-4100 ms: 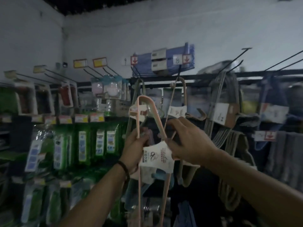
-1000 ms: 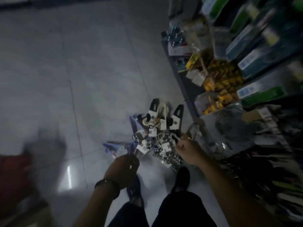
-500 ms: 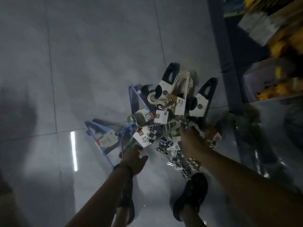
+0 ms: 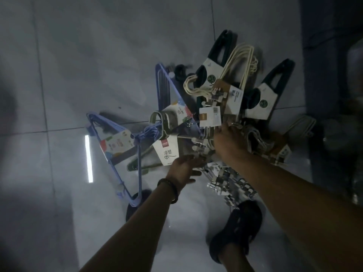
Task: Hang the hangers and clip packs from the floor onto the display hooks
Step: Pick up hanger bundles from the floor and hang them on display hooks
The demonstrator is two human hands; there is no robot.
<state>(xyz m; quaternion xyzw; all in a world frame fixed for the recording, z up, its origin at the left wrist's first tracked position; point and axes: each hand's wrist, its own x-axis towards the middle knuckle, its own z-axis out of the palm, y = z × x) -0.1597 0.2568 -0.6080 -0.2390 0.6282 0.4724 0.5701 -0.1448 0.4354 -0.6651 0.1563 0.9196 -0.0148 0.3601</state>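
Floor: glossy grey tiles point(image 4: 59, 75) carry a strip of reflected light; a dark shelf base point(image 4: 324, 55) runs along the right edge.
Feet: two dark shoes point(image 4: 237, 230) stand just short of the heap.
Clip packs: the clip packs point(image 4: 225, 181) trail between the two arms, towards the right shoe.
Left hand: the left hand point(image 4: 182, 169) is released, fingers straight, at the lower edge of the white label on the olive hangers point(image 4: 166, 152).
Right hand: the right hand point(image 4: 227, 142) is deeper in the heap, fingertips buried among cards and clips; I cannot tell its grasp.
Blue hangers: the blue hangers point(image 4: 117, 146) lie left of the left hand.
Far side: the cream hangers point(image 4: 241, 61) and dark green hangers point(image 4: 271, 91) run lengthwise away from the person.
Containers: none; everything lies loose on the floor.
Next move: the right hand is nearer the heap's middle, so it probably lifts first; the hooks are out of view.
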